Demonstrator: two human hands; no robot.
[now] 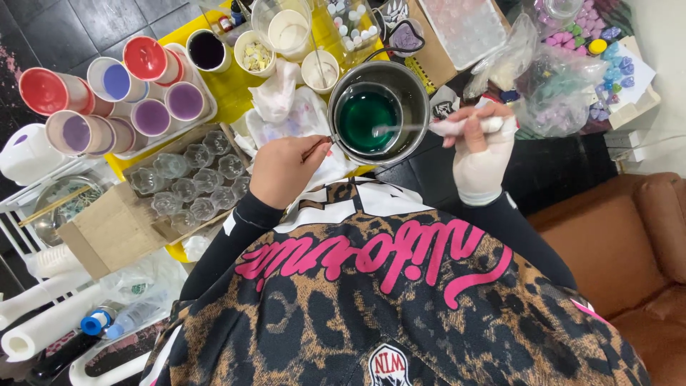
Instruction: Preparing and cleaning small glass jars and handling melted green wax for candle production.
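A steel pot (413, 93) stands on the yellow table, with a clear pitcher of dark green liquid (366, 119) inside it. My left hand (284, 170) grips the pitcher's thin handle at the pot's left rim. My right hand (480, 154), wrapped in white cloth, holds a wax-coated stirring stick (444, 127) whose tip reaches across into the green liquid.
A cardboard box of empty glass jars (191, 180) sits left of my hand. Paper cups with red, blue and purple residue (118, 89) stand on a tray at far left. Crumpled tissues (282, 107), small cups, a clear mould tray (464, 28) and bags of wax shapes (557, 86) crowd the back. A brown sofa (622, 243) is at right.
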